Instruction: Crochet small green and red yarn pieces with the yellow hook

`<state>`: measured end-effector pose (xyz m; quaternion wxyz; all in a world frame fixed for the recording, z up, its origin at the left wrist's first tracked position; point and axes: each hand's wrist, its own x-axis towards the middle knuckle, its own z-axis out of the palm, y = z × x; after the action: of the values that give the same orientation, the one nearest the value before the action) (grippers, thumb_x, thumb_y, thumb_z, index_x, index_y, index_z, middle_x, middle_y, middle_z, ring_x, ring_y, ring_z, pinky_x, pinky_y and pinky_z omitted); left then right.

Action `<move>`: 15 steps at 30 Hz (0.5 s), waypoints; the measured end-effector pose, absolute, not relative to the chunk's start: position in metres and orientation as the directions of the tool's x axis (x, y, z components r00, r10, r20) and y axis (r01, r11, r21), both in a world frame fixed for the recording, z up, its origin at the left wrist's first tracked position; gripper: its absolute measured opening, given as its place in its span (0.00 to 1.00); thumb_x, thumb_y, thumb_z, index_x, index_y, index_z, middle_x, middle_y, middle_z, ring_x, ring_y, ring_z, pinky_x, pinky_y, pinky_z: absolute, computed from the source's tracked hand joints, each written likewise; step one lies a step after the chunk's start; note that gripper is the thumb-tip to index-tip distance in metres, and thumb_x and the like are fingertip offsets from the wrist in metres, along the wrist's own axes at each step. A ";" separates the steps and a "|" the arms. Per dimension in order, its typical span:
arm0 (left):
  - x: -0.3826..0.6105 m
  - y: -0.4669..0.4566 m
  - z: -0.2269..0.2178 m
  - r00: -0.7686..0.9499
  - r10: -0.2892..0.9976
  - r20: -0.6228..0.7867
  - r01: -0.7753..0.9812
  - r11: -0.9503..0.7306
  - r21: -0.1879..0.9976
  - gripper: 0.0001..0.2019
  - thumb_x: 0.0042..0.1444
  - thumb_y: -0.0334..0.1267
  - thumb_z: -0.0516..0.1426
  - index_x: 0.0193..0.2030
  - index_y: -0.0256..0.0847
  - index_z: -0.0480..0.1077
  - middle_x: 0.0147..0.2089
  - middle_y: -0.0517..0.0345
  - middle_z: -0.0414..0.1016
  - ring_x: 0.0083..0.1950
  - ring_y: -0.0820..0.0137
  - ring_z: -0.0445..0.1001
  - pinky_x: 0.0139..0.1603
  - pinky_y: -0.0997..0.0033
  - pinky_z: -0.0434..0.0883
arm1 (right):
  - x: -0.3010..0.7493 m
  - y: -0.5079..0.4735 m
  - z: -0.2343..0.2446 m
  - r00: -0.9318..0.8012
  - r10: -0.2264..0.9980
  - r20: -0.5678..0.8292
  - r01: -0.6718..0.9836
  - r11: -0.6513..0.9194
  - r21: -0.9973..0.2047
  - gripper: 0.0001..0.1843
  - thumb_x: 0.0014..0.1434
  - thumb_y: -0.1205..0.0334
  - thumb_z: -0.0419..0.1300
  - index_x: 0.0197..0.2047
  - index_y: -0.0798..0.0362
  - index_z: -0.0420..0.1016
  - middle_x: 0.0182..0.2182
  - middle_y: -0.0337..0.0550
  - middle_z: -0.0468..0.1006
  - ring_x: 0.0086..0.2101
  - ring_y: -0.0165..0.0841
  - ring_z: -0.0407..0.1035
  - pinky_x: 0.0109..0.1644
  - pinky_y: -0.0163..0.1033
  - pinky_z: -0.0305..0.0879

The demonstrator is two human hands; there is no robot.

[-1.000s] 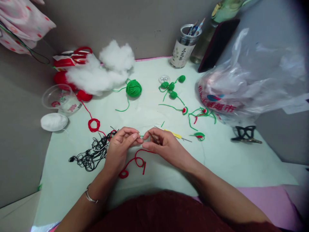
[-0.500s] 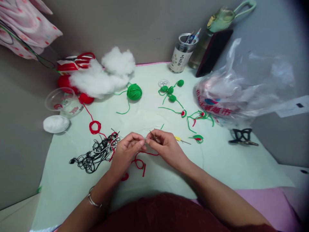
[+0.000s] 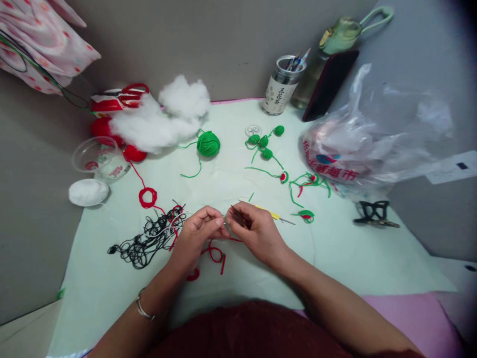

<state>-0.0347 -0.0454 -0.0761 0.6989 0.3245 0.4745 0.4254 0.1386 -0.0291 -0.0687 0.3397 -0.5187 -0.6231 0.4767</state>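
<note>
My left hand (image 3: pixel 197 237) and my right hand (image 3: pixel 257 232) meet fingertip to fingertip low over the pale green table top (image 3: pixel 335 248). The left pinches something tiny, too small to name, with red yarn (image 3: pixel 214 251) trailing below it. My right hand is closed on a thin dark crochet hook (image 3: pixel 237 215) whose tip points up and left. A tangle of black yarn (image 3: pixel 147 241) lies just left of my left hand. A yellow-handled hook (image 3: pixel 274 216) lies on the table right behind my right hand.
Green yarn ball (image 3: pixel 208 143), small green crocheted pieces (image 3: pixel 264 140), white stuffing (image 3: pixel 156 122) and red yarn balls (image 3: pixel 134 153) lie farther back. A jar of pens (image 3: pixel 282 87), bottle (image 3: pixel 335 35) and phone (image 3: pixel 327 84) stand at the wall. A plastic bag (image 3: pixel 372 144) and black hair clip (image 3: pixel 374 213) are on the right.
My two hands have drawn a little closer together and the fingertips have shifted on the hook and yarn. The view has tilted slightly, so everything sits lower in the picture.
</note>
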 end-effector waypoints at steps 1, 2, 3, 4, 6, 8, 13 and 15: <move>-0.035 -0.045 -0.075 0.218 0.890 -0.400 -0.305 0.452 0.839 0.09 0.59 0.42 0.68 0.34 0.41 0.76 0.31 0.62 0.79 0.32 0.72 0.80 0.40 0.74 0.78 | 0.139 -0.029 -0.068 -0.234 0.967 -0.100 0.304 -0.025 -0.952 0.07 0.62 0.60 0.60 0.32 0.51 0.71 0.25 0.34 0.68 0.28 0.28 0.59 0.33 0.35 0.55; -0.035 -0.044 -0.074 0.249 0.877 -0.411 -0.319 0.475 0.820 0.10 0.59 0.43 0.69 0.34 0.41 0.76 0.31 0.62 0.80 0.32 0.72 0.80 0.40 0.73 0.79 | 0.139 -0.029 -0.067 -0.237 0.964 -0.120 0.289 -0.048 -0.956 0.07 0.62 0.59 0.60 0.32 0.51 0.71 0.25 0.34 0.68 0.28 0.28 0.59 0.32 0.35 0.55; -0.035 -0.043 -0.072 0.277 0.865 -0.419 -0.331 0.495 0.803 0.11 0.58 0.44 0.69 0.34 0.41 0.76 0.31 0.61 0.80 0.32 0.71 0.80 0.39 0.73 0.79 | 0.139 -0.030 -0.067 -0.241 0.962 -0.129 0.278 -0.059 -0.959 0.08 0.62 0.59 0.60 0.32 0.51 0.72 0.26 0.34 0.68 0.28 0.28 0.59 0.32 0.35 0.55; -0.036 -0.043 -0.071 0.297 0.856 -0.423 -0.344 0.509 0.789 0.12 0.58 0.45 0.69 0.34 0.40 0.76 0.31 0.61 0.80 0.31 0.71 0.81 0.39 0.73 0.79 | 0.139 -0.030 -0.066 -0.245 0.961 -0.130 0.272 -0.061 -0.960 0.08 0.62 0.59 0.61 0.32 0.51 0.72 0.26 0.34 0.69 0.28 0.28 0.59 0.32 0.35 0.55; -0.036 -0.041 -0.069 0.318 0.848 -0.425 -0.376 0.524 0.764 0.13 0.57 0.46 0.70 0.32 0.40 0.75 0.29 0.60 0.80 0.30 0.72 0.80 0.37 0.74 0.79 | 0.138 -0.030 -0.064 -0.254 0.958 -0.130 0.266 -0.060 -0.962 0.08 0.62 0.59 0.61 0.32 0.52 0.73 0.26 0.34 0.69 0.28 0.28 0.59 0.33 0.36 0.55; -0.036 -0.040 -0.068 0.324 0.846 -0.424 -0.421 0.530 0.736 0.14 0.56 0.45 0.71 0.31 0.39 0.75 0.29 0.60 0.80 0.30 0.72 0.79 0.36 0.75 0.78 | 0.139 -0.028 -0.061 -0.267 0.953 -0.146 0.252 -0.077 -0.965 0.08 0.62 0.57 0.62 0.33 0.52 0.74 0.27 0.34 0.70 0.29 0.28 0.60 0.34 0.36 0.56; -0.037 -0.039 -0.067 0.273 0.859 -0.433 -0.508 0.511 0.693 0.13 0.56 0.42 0.71 0.31 0.38 0.74 0.31 0.60 0.78 0.31 0.74 0.78 0.37 0.76 0.79 | 0.149 -0.020 -0.049 -0.325 0.918 -0.226 0.142 -0.189 -0.972 0.13 0.64 0.56 0.62 0.48 0.54 0.77 0.33 0.37 0.72 0.32 0.29 0.64 0.36 0.36 0.62; -0.038 -0.038 -0.066 0.231 0.872 -0.432 -0.518 0.486 0.704 0.13 0.56 0.42 0.71 0.32 0.38 0.74 0.32 0.60 0.78 0.32 0.74 0.78 0.38 0.76 0.79 | 0.154 -0.017 -0.045 -0.398 0.868 -0.295 0.061 -0.296 -0.953 0.15 0.69 0.54 0.58 0.52 0.54 0.76 0.29 0.35 0.71 0.27 0.27 0.63 0.31 0.35 0.61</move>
<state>-0.0375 -0.0380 -0.0663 0.7552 0.2126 0.4158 0.4601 0.1539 -0.0175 -0.0450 0.3044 -0.4564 -0.5091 0.6632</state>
